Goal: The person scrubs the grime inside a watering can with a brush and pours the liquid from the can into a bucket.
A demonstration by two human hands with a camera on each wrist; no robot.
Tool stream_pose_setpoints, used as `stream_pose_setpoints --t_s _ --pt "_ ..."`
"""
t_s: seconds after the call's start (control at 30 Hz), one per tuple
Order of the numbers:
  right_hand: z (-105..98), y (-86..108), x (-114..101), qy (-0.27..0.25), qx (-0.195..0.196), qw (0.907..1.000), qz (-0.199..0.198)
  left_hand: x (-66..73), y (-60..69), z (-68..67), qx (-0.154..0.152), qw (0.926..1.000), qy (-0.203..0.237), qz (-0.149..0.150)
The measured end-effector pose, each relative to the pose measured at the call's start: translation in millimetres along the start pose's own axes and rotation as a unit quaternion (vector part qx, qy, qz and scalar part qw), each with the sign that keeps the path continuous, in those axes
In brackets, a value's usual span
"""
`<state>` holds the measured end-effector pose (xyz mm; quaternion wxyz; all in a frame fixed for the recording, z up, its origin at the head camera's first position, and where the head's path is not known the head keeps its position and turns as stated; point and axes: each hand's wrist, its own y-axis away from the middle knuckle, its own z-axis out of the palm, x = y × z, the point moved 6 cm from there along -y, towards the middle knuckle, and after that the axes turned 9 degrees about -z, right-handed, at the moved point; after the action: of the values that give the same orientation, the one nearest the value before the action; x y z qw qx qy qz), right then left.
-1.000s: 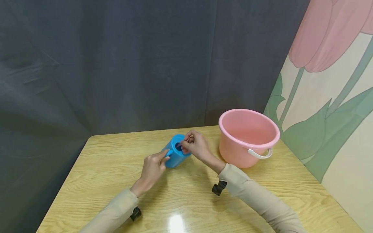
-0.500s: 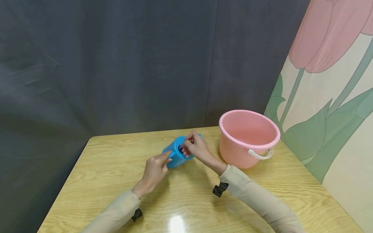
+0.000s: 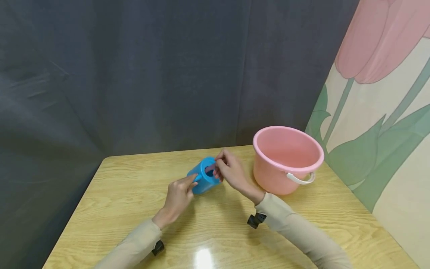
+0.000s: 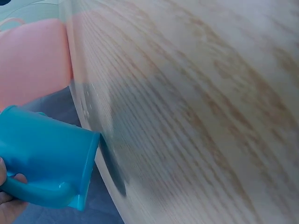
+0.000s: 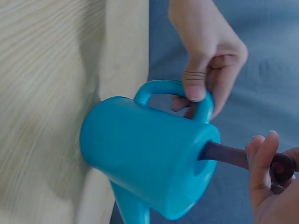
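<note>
My left hand (image 3: 178, 194) grips the handle of a small blue watering can (image 5: 145, 149). The can leans slightly; whether its base touches the table cannot be told. Its spout (image 5: 130, 203) points down and away in the right wrist view. With thumb and fingers, my right hand (image 3: 232, 171) pinches a dull purple rod-like handle (image 5: 229, 155) with a ring-shaped end. The rod's other end is hidden inside the can's round top opening. In the left wrist view, only a few fingertips (image 4: 10, 205) show beside the can's handle.
A pink bucket (image 3: 268, 175) with a white handle (image 3: 300, 180) stands to the right of my right hand. Beneath everything is a wood-grain table (image 3: 134, 186). A dark curtain (image 3: 174, 74) hangs behind, and a wall with painted tulips (image 3: 379, 149) rises at the right.
My right hand has drawn slightly up and right, and more of the purple handle now shows above the opening. The watering can has shifted slightly, still held by my left hand.
</note>
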<state>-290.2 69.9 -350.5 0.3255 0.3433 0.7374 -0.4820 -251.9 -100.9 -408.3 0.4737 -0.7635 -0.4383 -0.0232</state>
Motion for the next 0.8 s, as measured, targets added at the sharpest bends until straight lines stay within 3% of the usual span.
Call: stream_pose_setpoints --t_s 0.3,0.5,0.8 --pt "13.5 1.3 -11.3 -0.039 -0.042 0.998 0.027 1.2 -1.3 1.2 0.009 0.9999 -0.004 0.01" --pt "3.6 0.9 4.2 -0.036 -0.031 0.9984 0.033 1.1 -1.9 2.7 0.005 0.9999 -0.007 0.012" --pt "-16.4 -1.1 -3.0 0.028 -0.036 0.9983 -0.036 -3.9 -3.9 0.3 0.004 0.9999 0.003 -0.009"
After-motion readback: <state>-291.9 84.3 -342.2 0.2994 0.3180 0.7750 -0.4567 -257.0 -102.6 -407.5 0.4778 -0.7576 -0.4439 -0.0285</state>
